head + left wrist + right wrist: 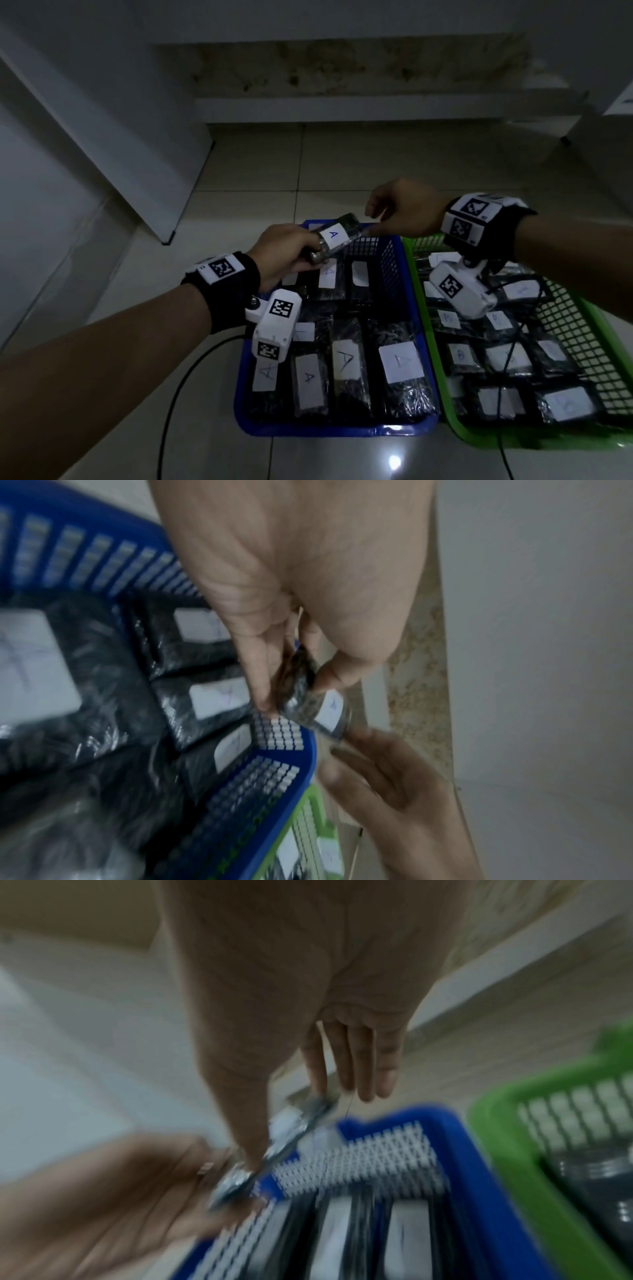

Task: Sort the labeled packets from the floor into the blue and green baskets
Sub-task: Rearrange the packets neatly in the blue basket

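Observation:
A dark packet (334, 234) with a white label marked A hangs over the far rim of the blue basket (329, 430). My left hand (308, 250) grips its near end, thumb on top. My right hand (371, 222) is at its far end; in the blurred right wrist view the packet (294, 1123) lies between that hand's thumb and index finger, the other fingers straight. The left wrist view shows the packet (329, 707) pinched in my left hand (294, 693). The blue basket holds several packets marked A. The green basket (479, 435) beside it holds several marked B.
The two baskets stand side by side on a pale tiled floor. A black cable (178, 387) curves across the floor left of the blue basket, and another crosses the green one. A white panel (113, 137) leans at the left. A low step (342, 109) runs along the back wall.

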